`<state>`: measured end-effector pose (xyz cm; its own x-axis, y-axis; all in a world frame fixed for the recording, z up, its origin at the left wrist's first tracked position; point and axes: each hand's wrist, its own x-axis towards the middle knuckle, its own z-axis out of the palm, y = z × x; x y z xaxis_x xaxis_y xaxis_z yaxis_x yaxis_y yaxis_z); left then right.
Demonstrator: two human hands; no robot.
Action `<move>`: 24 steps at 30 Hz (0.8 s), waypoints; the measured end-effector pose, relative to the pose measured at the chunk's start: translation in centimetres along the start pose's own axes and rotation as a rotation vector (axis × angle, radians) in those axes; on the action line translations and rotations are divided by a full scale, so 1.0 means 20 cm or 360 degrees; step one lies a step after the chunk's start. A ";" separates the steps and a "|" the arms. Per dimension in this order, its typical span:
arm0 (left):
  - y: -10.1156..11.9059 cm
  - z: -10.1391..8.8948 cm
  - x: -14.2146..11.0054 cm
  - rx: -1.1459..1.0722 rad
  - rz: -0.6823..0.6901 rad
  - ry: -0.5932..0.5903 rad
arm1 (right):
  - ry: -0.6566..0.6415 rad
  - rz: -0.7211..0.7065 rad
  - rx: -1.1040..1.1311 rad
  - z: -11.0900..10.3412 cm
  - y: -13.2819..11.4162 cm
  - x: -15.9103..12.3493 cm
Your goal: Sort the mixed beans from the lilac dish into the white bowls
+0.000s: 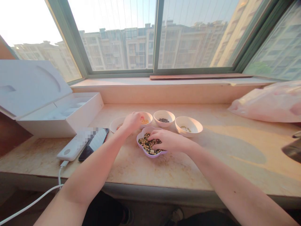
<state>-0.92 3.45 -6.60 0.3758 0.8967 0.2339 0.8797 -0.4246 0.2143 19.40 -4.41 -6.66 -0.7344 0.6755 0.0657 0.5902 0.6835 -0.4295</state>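
A purple flower-shaped bowl (152, 155) holds mixed beans (148, 145), dark and yellowish ones together. Into it reaches my right hand (168, 140), thumb and fingers apart and touching the beans; I see nothing gripped between them. My left hand (133, 121) is over the white bowl of yellow beans (146, 118), its fingers bent together at the rim. Whatever they hold is hidden. Left of that hand stands another white bowl (114, 125), partly covered by it. To the right are a white bowl with black beans (164, 118) and one with a few greenish beans (188, 126).
An open white box (82, 114) stands at the left. Before it lie a white power bank (70, 150) with a cable and a black phone (94, 144). A filled plastic bag (268, 102) and a dark metallic object (293, 150) are at the right. The counter's front edge runs below my forearms.
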 end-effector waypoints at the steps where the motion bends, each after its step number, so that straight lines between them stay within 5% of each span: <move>1: 0.01 -0.01 0.00 0.0009 -0.0004 0.0000 | -0.0014 -0.0011 0.0004 0.00 0.00 0.01; 20: 0.06 -0.06 -0.05 -0.0025 0.0005 0.0024 | 0.0123 0.0175 0.0113 0.00 -0.01 0.01; 24: 0.08 -0.07 -0.05 -0.0027 0.0069 0.0034 | 0.0372 0.0197 0.0179 -0.01 0.02 0.01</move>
<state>-0.37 1.69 -5.14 0.4072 0.8745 0.2636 0.8574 -0.4655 0.2195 19.53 -4.02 -6.69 -0.5542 0.8063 0.2069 0.6200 0.5657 -0.5437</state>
